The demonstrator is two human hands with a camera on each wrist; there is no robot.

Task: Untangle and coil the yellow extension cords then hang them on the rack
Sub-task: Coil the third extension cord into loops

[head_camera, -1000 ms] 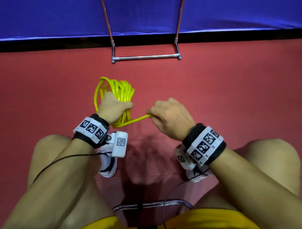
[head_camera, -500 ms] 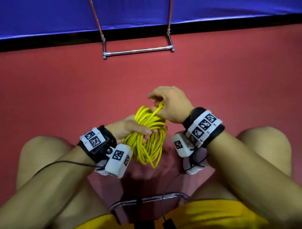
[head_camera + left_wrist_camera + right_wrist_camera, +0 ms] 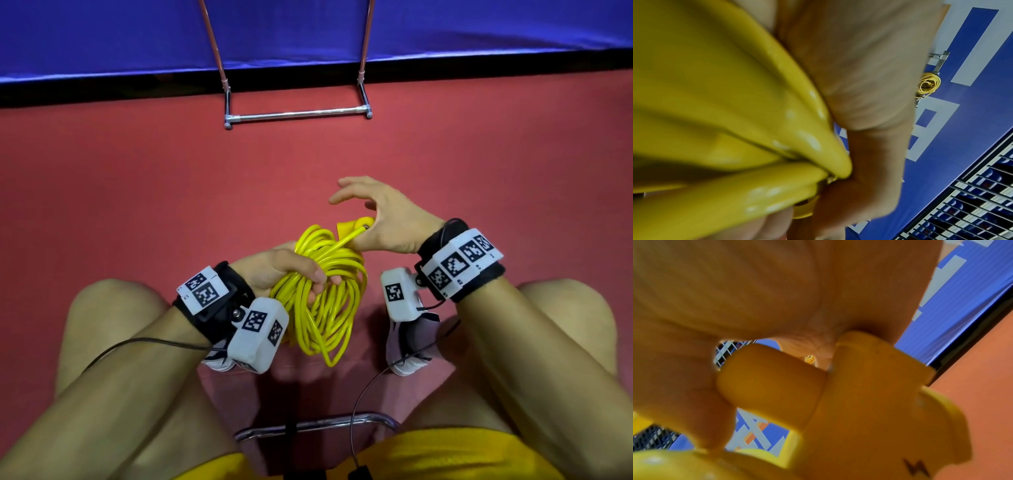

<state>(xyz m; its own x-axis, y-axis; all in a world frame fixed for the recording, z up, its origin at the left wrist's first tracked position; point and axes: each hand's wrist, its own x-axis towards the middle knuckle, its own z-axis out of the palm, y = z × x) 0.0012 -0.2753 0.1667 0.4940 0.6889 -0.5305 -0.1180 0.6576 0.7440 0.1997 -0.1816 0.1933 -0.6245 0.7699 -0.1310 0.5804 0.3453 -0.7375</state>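
Red floor (image 3: 144, 192) spreads below a blue wall banner (image 3: 102, 34), where the chrome rack (image 3: 298, 114) stands. Between the seated person's knees hangs the coiled yellow extension cord (image 3: 325, 301), its loops bunched in the left hand (image 3: 281, 270), whose grip curls closed around them. Just beyond, the right hand (image 3: 383, 222) pinches the cord's yellow plug (image 3: 875, 402) under its palm, forefinger and thumb spread loose above.

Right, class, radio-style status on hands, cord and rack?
Left hand grips coiled yellow extension cord. Right hand at its yellow plug, fingers spread. Chrome rack bar ahead; nothing between.
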